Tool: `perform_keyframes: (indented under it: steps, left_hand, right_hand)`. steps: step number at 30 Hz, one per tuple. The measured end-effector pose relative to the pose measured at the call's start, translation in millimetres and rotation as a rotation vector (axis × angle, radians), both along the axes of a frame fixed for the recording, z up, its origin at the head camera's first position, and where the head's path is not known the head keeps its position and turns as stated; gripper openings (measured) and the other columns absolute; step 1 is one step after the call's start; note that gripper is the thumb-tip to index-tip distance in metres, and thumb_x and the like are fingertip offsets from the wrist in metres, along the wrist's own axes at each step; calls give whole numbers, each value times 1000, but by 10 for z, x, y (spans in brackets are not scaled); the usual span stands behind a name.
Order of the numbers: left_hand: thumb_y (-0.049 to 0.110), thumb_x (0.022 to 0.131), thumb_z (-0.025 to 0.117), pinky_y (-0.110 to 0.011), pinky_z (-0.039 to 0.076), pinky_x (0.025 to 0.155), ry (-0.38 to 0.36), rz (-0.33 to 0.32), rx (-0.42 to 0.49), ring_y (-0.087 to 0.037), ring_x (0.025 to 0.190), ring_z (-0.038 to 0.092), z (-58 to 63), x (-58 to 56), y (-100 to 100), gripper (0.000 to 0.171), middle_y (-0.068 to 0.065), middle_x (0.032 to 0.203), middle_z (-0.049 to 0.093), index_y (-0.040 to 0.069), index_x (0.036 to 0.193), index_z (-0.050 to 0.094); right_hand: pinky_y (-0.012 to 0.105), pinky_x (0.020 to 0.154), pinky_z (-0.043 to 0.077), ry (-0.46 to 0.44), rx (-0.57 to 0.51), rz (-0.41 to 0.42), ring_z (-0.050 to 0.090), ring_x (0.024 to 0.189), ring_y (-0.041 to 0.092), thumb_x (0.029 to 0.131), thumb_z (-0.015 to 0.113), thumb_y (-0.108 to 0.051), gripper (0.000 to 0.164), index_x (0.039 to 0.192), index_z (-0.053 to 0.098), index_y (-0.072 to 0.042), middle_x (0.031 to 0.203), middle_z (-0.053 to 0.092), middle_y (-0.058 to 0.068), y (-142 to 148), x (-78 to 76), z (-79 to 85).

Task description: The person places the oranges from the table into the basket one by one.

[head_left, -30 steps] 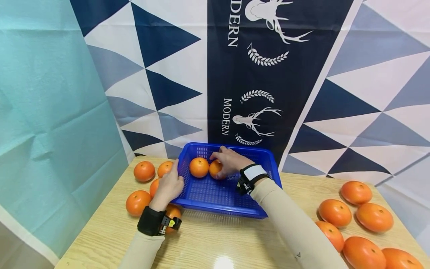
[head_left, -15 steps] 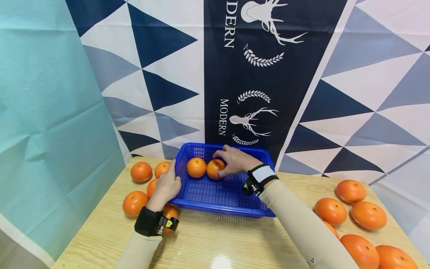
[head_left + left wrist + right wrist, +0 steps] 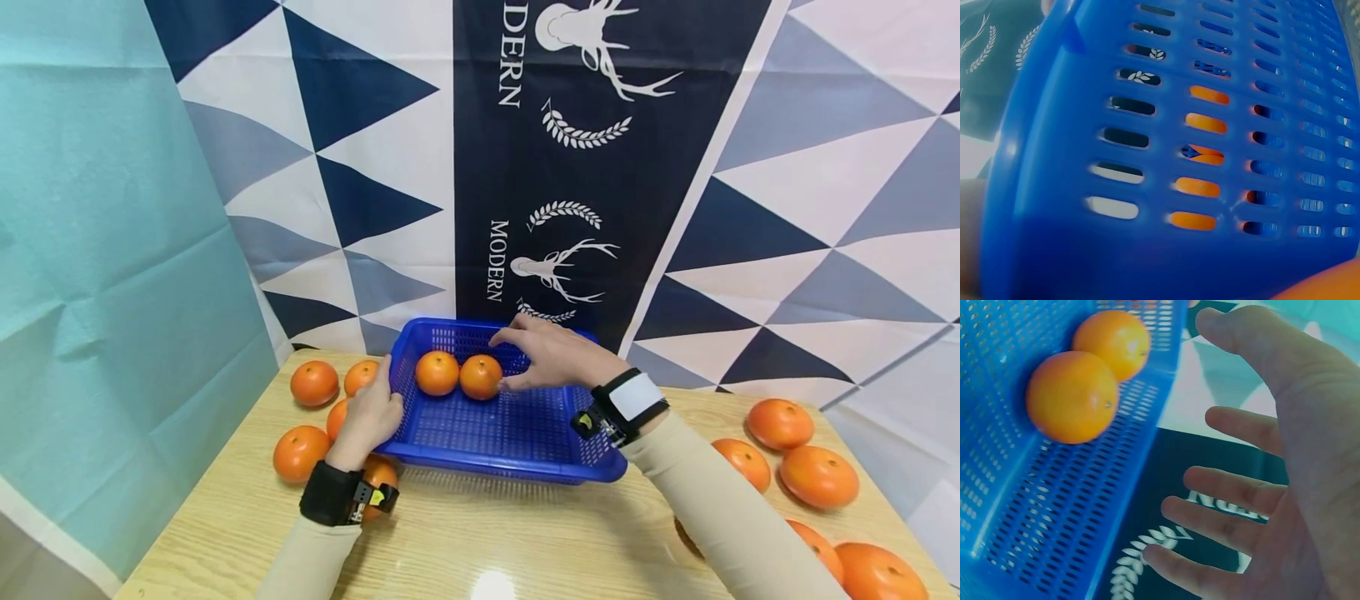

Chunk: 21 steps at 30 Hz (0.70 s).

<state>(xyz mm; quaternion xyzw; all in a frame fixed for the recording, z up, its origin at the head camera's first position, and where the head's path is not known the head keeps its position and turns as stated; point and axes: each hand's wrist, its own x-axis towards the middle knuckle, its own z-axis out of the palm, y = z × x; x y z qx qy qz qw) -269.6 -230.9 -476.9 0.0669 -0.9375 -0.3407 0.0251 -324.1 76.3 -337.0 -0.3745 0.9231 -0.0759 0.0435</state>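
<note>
Two oranges point(image 3: 437, 373) lie side by side in the blue plastic basket point(image 3: 480, 467), toward its back left. Just right of the right-hand orange point(image 3: 481, 377) hovers my right hand point(image 3: 555, 354), its fingers spread and holding nothing. In the right wrist view a gap separates that hand point(image 3: 1304, 450) from both oranges. My left hand point(image 3: 370, 417) grips the basket's left rim. The left wrist view looks at the slotted basket wall point(image 3: 1166, 144) from outside, with orange peel showing through the slots; most of the left hand is out of that view.
Several oranges point(image 3: 300, 454) sit on the wooden table point(image 3: 450, 550) left of the basket, some partly behind the left hand and wrist. More oranges point(image 3: 819, 477) lie at the right, partly covered by the right sleeve. A patterned cloth point(image 3: 390, 167) hangs right behind the basket.
My right hand has let go of the right-hand orange in the basket and moved up and to the right, its fingers opening. The left hand keeps its place on the rim.
</note>
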Motion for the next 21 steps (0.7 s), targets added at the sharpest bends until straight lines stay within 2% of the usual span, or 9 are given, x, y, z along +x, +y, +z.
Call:
perform_keyframes:
  steps: [4, 8, 14, 21]
  left_hand:
    - [21, 111, 48, -75, 54, 115, 7, 7, -11, -52, 131, 71, -50, -16, -26, 77, -31, 168, 55, 10, 181, 19]
    - [21, 110, 48, -74, 54, 115, 13, 9, -20, -52, 132, 72, -86, -26, -45, 77, -31, 167, 57, 11, 181, 20]
    - [19, 110, 47, -72, 57, 109, 25, -17, -12, -52, 125, 74, -46, 4, -31, 76, -33, 164, 58, 6, 180, 20]
    - [21, 111, 46, -72, 55, 114, 2, -18, -5, -51, 129, 73, 24, 39, -5, 76, -32, 168, 55, 7, 181, 18]
  right_hand:
    - [57, 110, 60, 32, 9, -7, 66, 125, 32, 96, 83, -52, 66, 154, 68, -24, 148, 63, 14, 104, 145, 122]
    - [63, 113, 59, 52, 14, -6, 66, 135, 37, 97, 83, -53, 66, 154, 67, -25, 154, 62, 16, 249, 240, 163]
    - [64, 110, 60, 85, -27, -8, 67, 133, 41, 97, 86, -47, 62, 150, 71, -18, 151, 65, 20, 578, 283, 153]
    - [68, 109, 60, 103, -47, -35, 67, 134, 43, 98, 86, -45, 60, 149, 71, -17, 151, 66, 21, 835, 356, 227]
